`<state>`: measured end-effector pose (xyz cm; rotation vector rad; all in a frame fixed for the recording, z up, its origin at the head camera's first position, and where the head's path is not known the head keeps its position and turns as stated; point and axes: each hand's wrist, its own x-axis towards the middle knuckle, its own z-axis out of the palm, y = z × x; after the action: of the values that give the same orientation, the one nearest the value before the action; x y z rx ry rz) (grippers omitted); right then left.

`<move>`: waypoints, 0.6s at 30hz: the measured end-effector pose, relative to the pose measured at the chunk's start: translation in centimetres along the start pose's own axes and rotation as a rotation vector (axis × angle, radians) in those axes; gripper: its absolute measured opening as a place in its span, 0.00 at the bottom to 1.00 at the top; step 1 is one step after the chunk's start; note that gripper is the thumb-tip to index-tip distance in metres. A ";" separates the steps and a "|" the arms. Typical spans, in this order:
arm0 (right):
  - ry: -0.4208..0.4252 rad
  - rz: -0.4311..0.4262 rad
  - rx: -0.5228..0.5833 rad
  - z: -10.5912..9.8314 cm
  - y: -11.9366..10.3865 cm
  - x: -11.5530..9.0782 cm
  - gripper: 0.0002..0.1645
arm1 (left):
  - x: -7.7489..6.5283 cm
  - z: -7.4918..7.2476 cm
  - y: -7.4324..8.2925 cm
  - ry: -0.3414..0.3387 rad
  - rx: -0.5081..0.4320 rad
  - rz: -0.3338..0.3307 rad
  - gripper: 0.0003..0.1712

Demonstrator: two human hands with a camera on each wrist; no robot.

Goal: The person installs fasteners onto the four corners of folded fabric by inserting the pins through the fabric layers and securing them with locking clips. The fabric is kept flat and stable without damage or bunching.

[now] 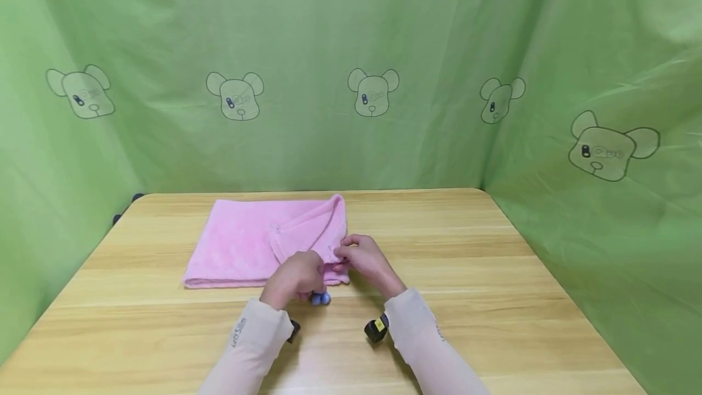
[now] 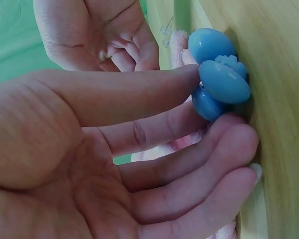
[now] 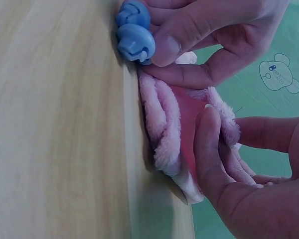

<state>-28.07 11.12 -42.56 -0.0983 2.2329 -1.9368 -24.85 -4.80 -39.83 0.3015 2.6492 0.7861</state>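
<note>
A pink fleece blanket [image 1: 236,239] lies folded on the table, its right part turned over in a slanted flap. At its front right edge, my left hand [image 1: 296,276] pinches a glossy blue, rounded plastic clip [image 2: 225,82] between thumb and index finger. More rounded blue pieces [image 3: 133,14] sit right against it, low by the tabletop. My right hand [image 1: 366,259] holds the blanket's right edge; in the right wrist view, thumb and fingers grip the fluffy rim [image 3: 224,117] of a fold. Whether the clip is fastened to the cloth cannot be made out.
The wooden table [image 1: 471,297] spreads around the blanket. Green curtains [image 1: 307,133] with bear-head drawings hang behind and at both sides. Black cameras show at the wrists, one of them [image 1: 376,329] beside the right sleeve.
</note>
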 end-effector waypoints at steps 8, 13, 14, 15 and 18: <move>0.008 0.016 -0.012 0.0 0.1 0.0 0.06 | 0.1 -0.3 -0.2 -0.010 -0.042 0.022 0.09; -0.001 0.009 -0.018 -0.1 0.2 0.1 0.07 | 0.1 -1.3 -0.7 0.063 -0.018 0.105 0.09; -0.004 0.006 -0.019 -0.1 0.2 0.1 0.07 | 0.1 -1.5 -0.8 0.091 -0.014 0.115 0.09; -0.008 0.003 -0.024 -0.1 0.2 0.1 0.07 | 0.2 -1.7 -0.9 0.122 -0.017 0.123 0.09; -0.016 0.000 -0.027 -0.2 0.2 0.1 0.07 | 0.4 -2.3 -1.2 0.221 -0.031 0.133 0.09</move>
<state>-28.22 11.34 -42.70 -0.1168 2.2489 -1.8992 -26.23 -6.81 -38.82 0.4077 2.8423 0.9522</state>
